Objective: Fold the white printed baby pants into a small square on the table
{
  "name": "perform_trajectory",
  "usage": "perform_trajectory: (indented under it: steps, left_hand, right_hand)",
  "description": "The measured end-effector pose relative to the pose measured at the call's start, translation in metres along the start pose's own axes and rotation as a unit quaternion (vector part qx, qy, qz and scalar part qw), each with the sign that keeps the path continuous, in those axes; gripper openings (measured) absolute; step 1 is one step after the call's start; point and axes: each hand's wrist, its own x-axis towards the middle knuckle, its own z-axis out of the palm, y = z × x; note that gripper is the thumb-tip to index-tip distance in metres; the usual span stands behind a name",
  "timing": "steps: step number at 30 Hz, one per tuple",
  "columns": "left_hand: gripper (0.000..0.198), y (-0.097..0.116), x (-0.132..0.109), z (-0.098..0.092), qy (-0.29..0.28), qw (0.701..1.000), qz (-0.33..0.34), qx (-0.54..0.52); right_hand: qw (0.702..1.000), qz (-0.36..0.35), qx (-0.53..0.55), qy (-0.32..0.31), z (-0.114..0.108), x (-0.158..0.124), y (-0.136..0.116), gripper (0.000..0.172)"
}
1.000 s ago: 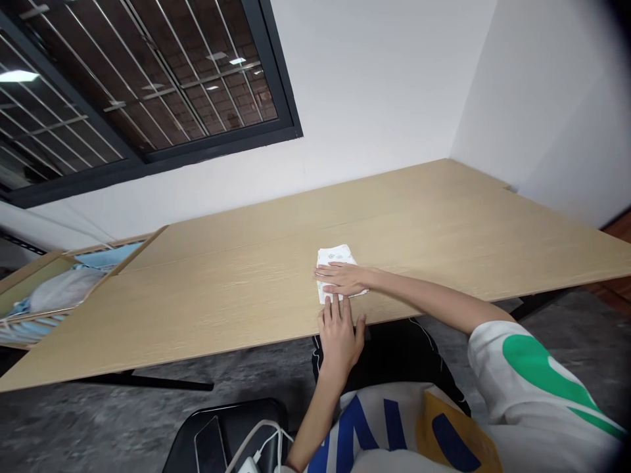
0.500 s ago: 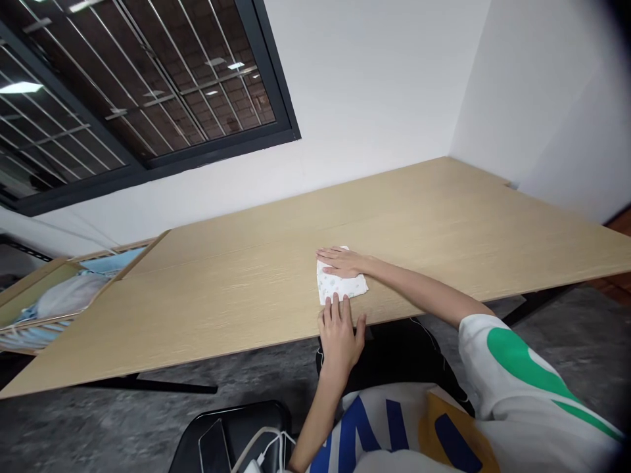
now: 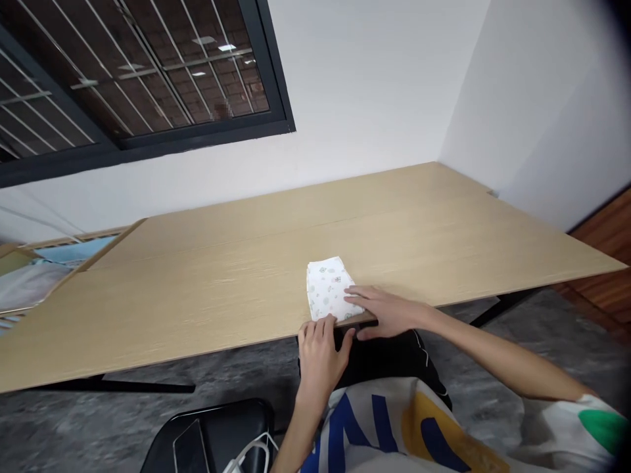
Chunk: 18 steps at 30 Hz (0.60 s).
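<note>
1 white printed cloth (image 3: 328,286) lies flat at the near edge of the wooden table (image 3: 211,269), presumably to keep it within easy reach. The left hand (image 3: 318,358), thumb held apart, sets its fingertips at the cloth's near border, perhaps to steady it. The right hand (image 3: 394,314), fingers loosely spread, overlaps the right side; from where I stand, neither looks clenched.

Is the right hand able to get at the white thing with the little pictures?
Yes, it seems so: the right hand is already at the right side of the white patterned piece, with nothing between them. The left hand is only at the near edge.
</note>
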Motion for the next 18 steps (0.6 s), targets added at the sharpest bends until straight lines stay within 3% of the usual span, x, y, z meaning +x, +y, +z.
perform_trajectory:
  steps: [2,6,8,12,18]
  left_hand:
    - [0.033,-0.004,0.001,-0.009,-0.017,0.999,-0.01,-0.044]
    - [0.032,-0.026,0.004,-0.026,-0.089,0.982,0.025,-0.167]
    - [0.037,-0.04,0.006,-0.03,-0.107,0.972,0.047,-0.205]
    - [0.05,-0.063,0.01,-0.021,-0.099,0.974,0.026,-0.201]
    - [0.024,-0.071,0.031,-0.002,-0.06,0.978,-0.079,-0.184]
  right_hand:
    - [1.0,-0.015,-0.001,0.002,0.009,-0.018,-0.004,0.092]
    - [0.998,-0.027,0.004,0.053,0.014,-0.03,-0.014,0.047]
    - [0.997,-0.007,0.033,0.073,0.009,-0.029,-0.019,0.034]
    - [0.987,0.069,0.105,0.098,-0.006,-0.016,-0.025,0.035]
    - [0.971,0.114,0.14,0.157,-0.016,0.013,-0.018,0.037]
